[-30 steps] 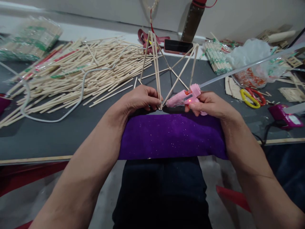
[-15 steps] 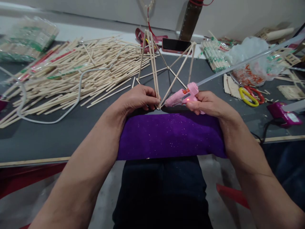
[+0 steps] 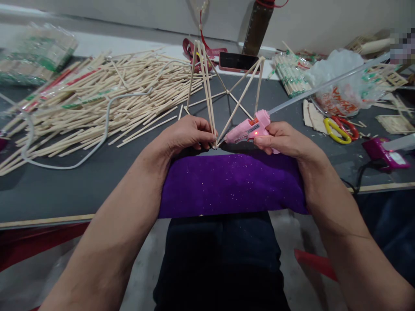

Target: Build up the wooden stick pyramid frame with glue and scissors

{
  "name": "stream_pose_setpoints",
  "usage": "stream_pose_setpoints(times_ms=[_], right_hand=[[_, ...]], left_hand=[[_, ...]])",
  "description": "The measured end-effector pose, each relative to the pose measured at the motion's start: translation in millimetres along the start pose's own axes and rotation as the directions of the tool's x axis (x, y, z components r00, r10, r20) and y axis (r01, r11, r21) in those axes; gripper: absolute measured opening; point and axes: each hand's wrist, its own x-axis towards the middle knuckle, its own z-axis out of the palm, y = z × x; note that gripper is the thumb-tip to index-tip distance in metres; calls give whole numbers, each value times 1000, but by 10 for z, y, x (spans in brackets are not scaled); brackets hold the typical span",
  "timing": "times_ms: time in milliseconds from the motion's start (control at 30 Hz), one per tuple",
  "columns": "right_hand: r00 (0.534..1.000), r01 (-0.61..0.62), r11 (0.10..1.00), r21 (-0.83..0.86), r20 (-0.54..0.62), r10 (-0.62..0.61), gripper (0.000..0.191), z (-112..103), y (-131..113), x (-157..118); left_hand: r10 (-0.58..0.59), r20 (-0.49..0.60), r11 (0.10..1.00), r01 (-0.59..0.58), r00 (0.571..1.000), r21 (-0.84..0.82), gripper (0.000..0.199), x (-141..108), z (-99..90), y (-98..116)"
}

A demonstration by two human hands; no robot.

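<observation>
My left hand [image 3: 193, 133] is closed, its thumb and fingers pinching the lower ends of wooden sticks near the front corner of a stick frame [image 3: 240, 102]. That frame stands on the dark table, with sticks rising to two peaks and others crossing low behind. In my right hand [image 3: 279, 137] is a pink hot glue gun [image 3: 248, 128], its red light lit. The gun's nozzle points left and sits at or very near the front joint; whether it touches I cannot tell. A long clear glue stick [image 3: 324, 82] sticks out of its back, up to the right.
A large heap of loose wooden sticks [image 3: 136, 95] covers the left, with a white cable [image 3: 108, 116] across it. A purple cushion [image 3: 231, 185] lies along the table's front edge. A phone [image 3: 238, 62], bottle [image 3: 258, 28], yellow-and-red-handled scissors [image 3: 337, 131] and plastic bag [image 3: 337, 82] stand around.
Almost nothing differs. Both hands keep the same place at the front joint, and the view has shifted very slightly.
</observation>
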Motion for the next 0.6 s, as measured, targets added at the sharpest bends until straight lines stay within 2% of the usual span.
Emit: stream_pose_setpoints(times_ms=[267, 600], right_hand=[[1000, -11, 1000, 6, -13, 11, 33, 43, -39, 3], [1000, -8, 1000, 11, -8, 8, 32, 21, 7, 8]], left_hand=[[-8, -1, 1000, 8, 1000, 7, 5, -2, 5, 7], [-21, -6, 1000, 21, 1000, 10, 7, -15, 13, 19]])
